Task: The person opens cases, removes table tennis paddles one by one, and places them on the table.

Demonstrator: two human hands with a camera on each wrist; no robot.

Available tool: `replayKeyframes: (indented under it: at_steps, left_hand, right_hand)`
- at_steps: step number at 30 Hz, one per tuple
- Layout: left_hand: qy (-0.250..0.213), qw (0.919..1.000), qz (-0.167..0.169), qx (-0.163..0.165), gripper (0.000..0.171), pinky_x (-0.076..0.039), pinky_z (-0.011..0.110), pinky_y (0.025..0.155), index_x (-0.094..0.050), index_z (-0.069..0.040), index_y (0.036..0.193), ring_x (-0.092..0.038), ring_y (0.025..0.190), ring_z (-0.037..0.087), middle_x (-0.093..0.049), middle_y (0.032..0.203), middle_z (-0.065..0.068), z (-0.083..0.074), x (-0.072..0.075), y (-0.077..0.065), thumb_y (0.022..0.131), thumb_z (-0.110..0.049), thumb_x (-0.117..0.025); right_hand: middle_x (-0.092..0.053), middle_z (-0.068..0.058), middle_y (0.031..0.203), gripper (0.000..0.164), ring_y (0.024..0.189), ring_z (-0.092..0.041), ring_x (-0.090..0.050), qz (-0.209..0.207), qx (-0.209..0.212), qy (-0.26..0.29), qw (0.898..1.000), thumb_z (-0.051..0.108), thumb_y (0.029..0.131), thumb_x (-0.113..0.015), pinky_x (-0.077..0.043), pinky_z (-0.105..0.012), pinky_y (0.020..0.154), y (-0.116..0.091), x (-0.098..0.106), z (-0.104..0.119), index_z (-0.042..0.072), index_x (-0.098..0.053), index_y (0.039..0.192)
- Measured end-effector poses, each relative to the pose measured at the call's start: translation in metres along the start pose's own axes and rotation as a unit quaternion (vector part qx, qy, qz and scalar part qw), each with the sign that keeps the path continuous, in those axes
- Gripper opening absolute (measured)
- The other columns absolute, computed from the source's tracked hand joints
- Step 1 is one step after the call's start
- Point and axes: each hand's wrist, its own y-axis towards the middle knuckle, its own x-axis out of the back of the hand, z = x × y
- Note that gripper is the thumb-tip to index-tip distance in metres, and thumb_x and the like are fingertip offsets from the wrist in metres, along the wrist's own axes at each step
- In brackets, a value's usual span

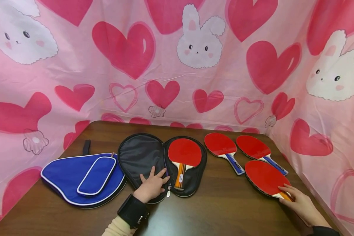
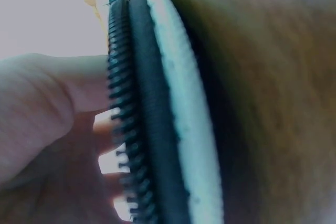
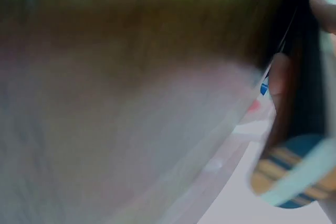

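Note:
My left hand (image 1: 151, 187) rests with spread fingers on the left half of an opened black paddle case (image 1: 141, 154). A red table tennis paddle (image 1: 185, 152) with an orange-striped handle lies in the case's right half. The case's zipper edge (image 2: 122, 77) runs past my thumb in the left wrist view. At the right, my right hand (image 1: 301, 202) grips another red table tennis paddle (image 1: 265, 177) by its handle, thumb and fingers on opposite sides. The striped butt of that handle (image 3: 294, 174) shows in the right wrist view; my palm hides part of the grip.
Two more red paddles with blue handles, a nearer-to-case paddle (image 1: 220, 144) and a far-right paddle (image 1: 252, 146), lie at the back right. A blue paddle case (image 1: 65, 170) with white piping lies at the left. Pink cloth (image 1: 171, 72) hangs behind the brown table (image 1: 218, 203).

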Motion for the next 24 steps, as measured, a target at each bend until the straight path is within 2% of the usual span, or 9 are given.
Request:
replayKeyframes:
  at_steps: [8, 11, 19, 22, 24]
  left_hand:
    - [-0.003, 1.0, 0.001, 0.0, 0.042, -0.022, 0.081, 0.09, -0.066, -0.01, 0.127, -0.025, 0.136, 0.052, -0.045, 0.146, 0.012, 0.001, 0.0, -0.001, 0.085, -0.012, -0.073]
    - [-0.001, 1.0, 0.002, -0.001, 0.042, -0.023, 0.081, 0.09, -0.066, -0.01, 0.127, -0.026, 0.136, 0.052, -0.045, 0.146, 0.012, 0.001, 0.0, -0.001, 0.085, -0.013, -0.073]
    - [0.002, 1.0, 0.003, 0.0, 0.042, -0.023, 0.081, 0.09, -0.066, -0.011, 0.127, -0.026, 0.136, 0.051, -0.045, 0.146, 0.012, 0.0, 0.0, 0.0, 0.085, -0.013, -0.073]
    - [0.0, 1.0, 0.003, 0.003, 0.042, -0.023, 0.081, 0.09, -0.066, -0.011, 0.127, -0.026, 0.136, 0.051, -0.045, 0.146, 0.011, 0.0, 0.0, -0.001, 0.085, -0.013, -0.073]
    - [0.004, 1.0, 0.003, 0.003, 0.042, -0.024, 0.08, 0.09, -0.066, -0.011, 0.127, -0.026, 0.136, 0.051, -0.045, 0.146, 0.011, 0.0, 0.001, -0.001, 0.085, -0.014, -0.073]
  right_hand:
    - [-0.04, -0.045, 0.13, 0.047, 0.117, -0.065, -0.035, 0.055, -0.029, 0.022, 0.998, -0.003, 0.078, -0.073, -0.032, -0.07, 0.088, 0.004, 0.001, 0.0, -0.018, -0.055, 0.119]
    - [-0.039, -0.046, 0.129, 0.046, 0.117, -0.065, -0.035, 0.06, -0.029, 0.018, 0.998, -0.005, 0.078, -0.072, -0.032, -0.07, 0.088, 0.005, 0.0, -0.001, -0.019, -0.055, 0.118]
    - [-0.049, -0.045, 0.119, 0.039, 0.109, -0.063, -0.045, 0.038, 0.015, -0.02, 0.999, -0.01, 0.073, -0.072, -0.037, -0.067, 0.084, 0.006, 0.0, -0.002, -0.017, -0.06, 0.109]
    - [-0.052, -0.043, 0.115, 0.038, 0.107, -0.061, -0.048, 0.051, 0.018, -0.035, 0.998, -0.008, 0.074, -0.073, -0.039, -0.067, 0.083, 0.008, 0.003, 0.001, -0.016, -0.061, 0.109]
    - [-0.056, -0.041, 0.112, 0.035, 0.103, -0.058, -0.054, 0.062, 0.008, -0.032, 0.998, -0.004, 0.079, -0.072, -0.042, -0.064, 0.083, 0.011, 0.008, 0.005, -0.016, -0.061, 0.11]
